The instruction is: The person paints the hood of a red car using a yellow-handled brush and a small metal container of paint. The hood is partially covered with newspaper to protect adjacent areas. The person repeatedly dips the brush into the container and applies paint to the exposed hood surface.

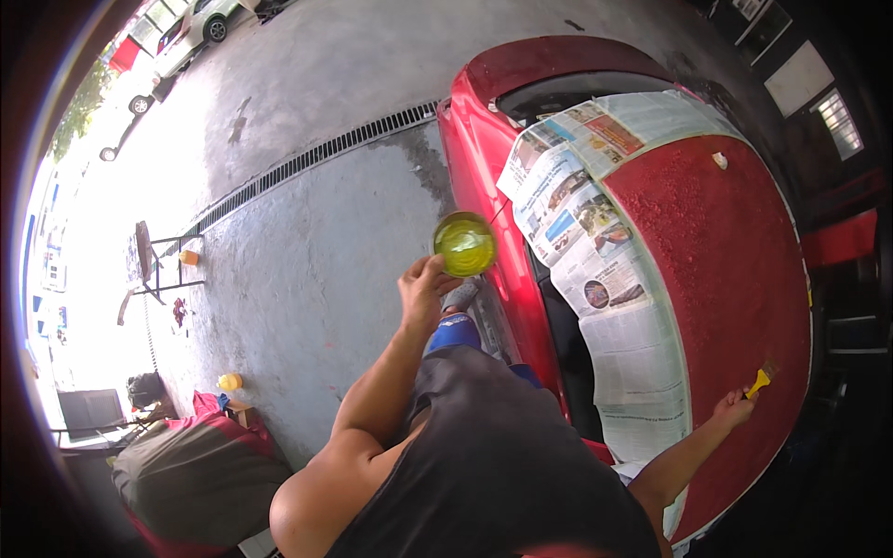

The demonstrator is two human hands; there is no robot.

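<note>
My left hand (426, 284) grips the rim of a small round bowl (464, 245) in front of me, and yellow-green liquid shows inside it. Out to the right, my right hand (734, 407) is closed round the handle of a yellow paintbrush (761, 380). The brush's bristles are at the red roof (735, 279) of a car; whether they touch it I cannot tell. Much of the roof's far left part looks rough and flaking. Newspaper sheets (619, 330) cover the car along the roof's left and far edges. A small pale scrap (720, 161) lies near the roof's far edge.
The car's red side (484, 158) stands close to my right leg. A drain grate (316, 153) crosses the grey floor. To the left are a metal frame stand (172, 270), a yellow container (230, 381) and a covered bulky thing (200, 479). A parked car (200, 28) stands far left.
</note>
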